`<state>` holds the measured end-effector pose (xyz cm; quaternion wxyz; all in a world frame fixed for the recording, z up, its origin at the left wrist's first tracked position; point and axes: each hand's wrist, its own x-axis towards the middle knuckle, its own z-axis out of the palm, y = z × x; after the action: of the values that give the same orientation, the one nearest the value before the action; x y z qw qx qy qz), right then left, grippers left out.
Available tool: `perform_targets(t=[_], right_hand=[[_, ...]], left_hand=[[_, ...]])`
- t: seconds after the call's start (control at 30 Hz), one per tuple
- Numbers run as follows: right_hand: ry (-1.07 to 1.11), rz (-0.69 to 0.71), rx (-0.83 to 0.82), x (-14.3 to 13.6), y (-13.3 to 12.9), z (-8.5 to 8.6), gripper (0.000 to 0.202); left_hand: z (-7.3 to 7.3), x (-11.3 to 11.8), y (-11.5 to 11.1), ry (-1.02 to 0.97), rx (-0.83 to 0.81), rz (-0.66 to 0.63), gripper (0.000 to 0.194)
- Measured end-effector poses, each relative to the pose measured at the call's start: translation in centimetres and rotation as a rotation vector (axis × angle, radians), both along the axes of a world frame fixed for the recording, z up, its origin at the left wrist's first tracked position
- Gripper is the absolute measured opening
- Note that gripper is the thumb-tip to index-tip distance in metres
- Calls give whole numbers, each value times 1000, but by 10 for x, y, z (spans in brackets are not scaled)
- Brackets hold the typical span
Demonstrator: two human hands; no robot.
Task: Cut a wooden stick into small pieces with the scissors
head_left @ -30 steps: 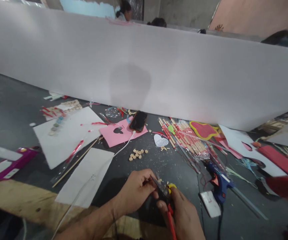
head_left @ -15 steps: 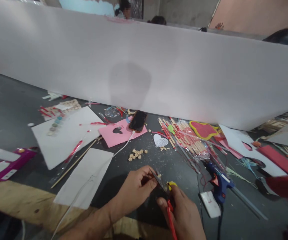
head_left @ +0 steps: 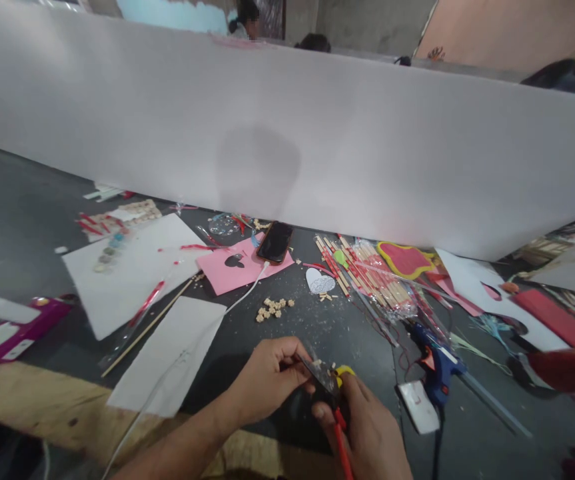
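My right hand [head_left: 367,427] is wrapped around a pair of cutters [head_left: 340,433] with a red handle, a yellow part and a dark metal head pointing up and left. My left hand [head_left: 272,373] is closed in a pinch right beside the metal head; what its fingertips hold, if anything, is hidden. Small pale bits [head_left: 318,363] show at the head. Beyond my hands lies a small heap of pale wooden pieces [head_left: 273,309]. To its right, a white paper heart [head_left: 320,281] lies with short wooden bits [head_left: 327,297] at its edge.
A phone [head_left: 275,241] with a white cable rests on pink paper [head_left: 217,273]. Wooden sticks [head_left: 377,280], a blue glue gun [head_left: 437,367] and a white block [head_left: 418,407] lie right. White sheets [head_left: 172,360] and a purple tool [head_left: 22,330] lie left. A white panel [head_left: 167,127] stands behind.
My left hand has shifted slightly left and down, and the cutters' head has tilted a little. More pale bits show at the head. The things on the table stay put.
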<state>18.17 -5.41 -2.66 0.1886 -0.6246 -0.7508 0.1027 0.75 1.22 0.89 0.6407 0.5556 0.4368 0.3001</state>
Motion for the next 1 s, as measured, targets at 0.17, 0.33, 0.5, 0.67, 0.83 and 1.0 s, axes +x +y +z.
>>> perform_targets(t=[0.17, 0.33, 0.5, 0.67, 0.83, 1.0], right_hand=[[5, 58, 128, 3, 2, 1, 45], [40, 47, 49, 0, 2, -1, 33], [15, 11, -22, -3, 2, -1, 34], [-3, 5, -47, -2, 2, 1, 33], [1, 11, -21, 0, 0, -4, 29], [33, 23, 5, 0, -1, -4, 28]], left_hand=[[-3, 0, -4, 244, 347, 72, 13], [-4, 0, -5, 301, 386, 65, 15], [-2, 1, -6, 335, 381, 47, 17], [-5, 2, -7, 273, 341, 54, 15], [-4, 1, -5, 247, 319, 54, 13], [2, -1, -2, 74, 170, 5, 11]])
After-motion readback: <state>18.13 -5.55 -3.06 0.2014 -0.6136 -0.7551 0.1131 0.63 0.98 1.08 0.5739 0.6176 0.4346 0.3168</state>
